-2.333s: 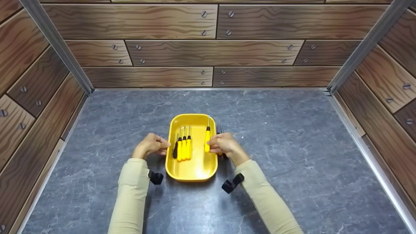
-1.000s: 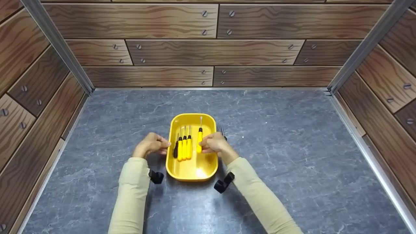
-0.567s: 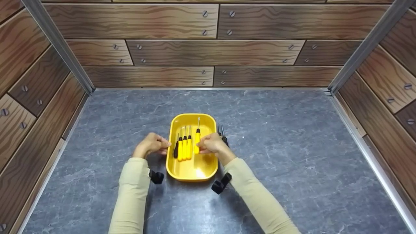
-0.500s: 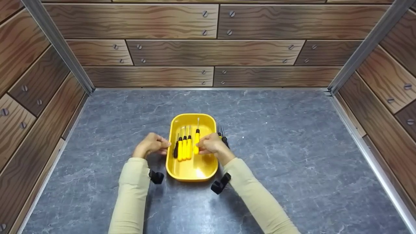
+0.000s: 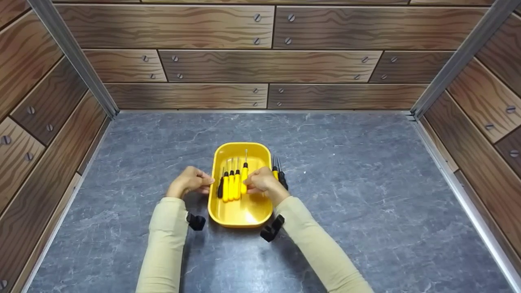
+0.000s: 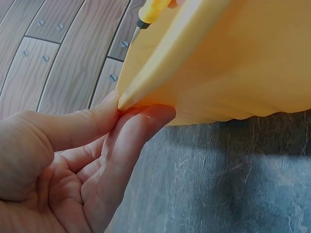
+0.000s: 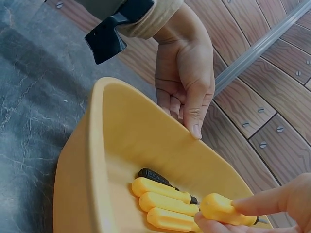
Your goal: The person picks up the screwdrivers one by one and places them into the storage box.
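Observation:
My left hand (image 5: 192, 179) pinches the left rim of a yellow tray (image 5: 240, 219), thumb on top and fingers underneath, as the left wrist view shows. My right hand (image 5: 262, 181) pinches the yellow handle of a screwdriver (image 5: 244, 176) over the tray, its shaft pointing away from me. Left of it, three yellow-handled screwdrivers (image 5: 231, 185) and one black-handled screwdriver (image 5: 220, 188) lie side by side on the tray floor. In the right wrist view the held screwdriver (image 7: 221, 209) appears raised above that row.
Outside the tray's right wall lie more screwdrivers, one with a black handle (image 5: 282, 179) and one with a yellow handle (image 5: 275, 172), partly hidden by my right hand. A grey marbled tabletop (image 5: 350, 175) spreads around, bounded by wood-patterned walls (image 5: 187, 95).
My right hand has carried the screwdriver leftward from the tray's right wall to beside the row, and slightly toward me. My left hand has stayed on the rim.

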